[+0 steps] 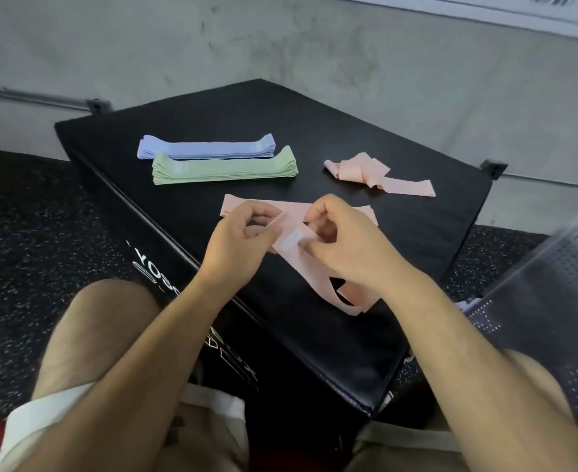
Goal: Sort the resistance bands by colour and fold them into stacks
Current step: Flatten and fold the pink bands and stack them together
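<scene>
Left hand (243, 235) and right hand (343, 241) both pinch a pink band (301, 264) at its label, over the tabletop (314, 124) — its twisted loop trails nearer. It is best flattened, ends matched, before it joins the flat pink band (236, 203) just beyond.

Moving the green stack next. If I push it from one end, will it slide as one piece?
Probably not: the green stack is loose thin layers, so an end push would likely buckle or fan them. The fabric looks floppy, like the held pink band sagging and curling. A broadside push may bump the purple stack just behind.
</scene>
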